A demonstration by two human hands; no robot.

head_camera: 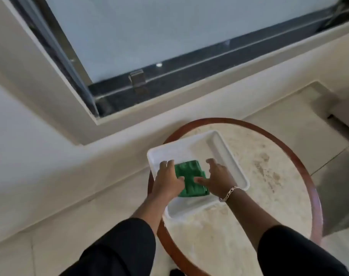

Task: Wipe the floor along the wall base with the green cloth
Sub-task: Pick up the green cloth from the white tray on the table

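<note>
A folded green cloth (189, 176) lies in a white rectangular tray (219, 142) on a small round table. My left hand (167, 181) rests on the cloth's left edge, fingers spread over the tray, thumb touching the cloth. My right hand (216, 179), with a chain bracelet on the wrist, sits at the cloth's right edge, its thumb on the cloth and fingers curled apart above it. Neither hand has lifted the cloth; whether either one grips it is unclear. The wall base (101, 156) runs diagonally to the left of the table.
The round table (269, 176) has a pale stone top and a brown wooden rim. It stands on pale floor tiles (50, 236) close to the wall. Above is a dark-framed window (169, 36) with a sill. A grey object (341, 196) stands at the right.
</note>
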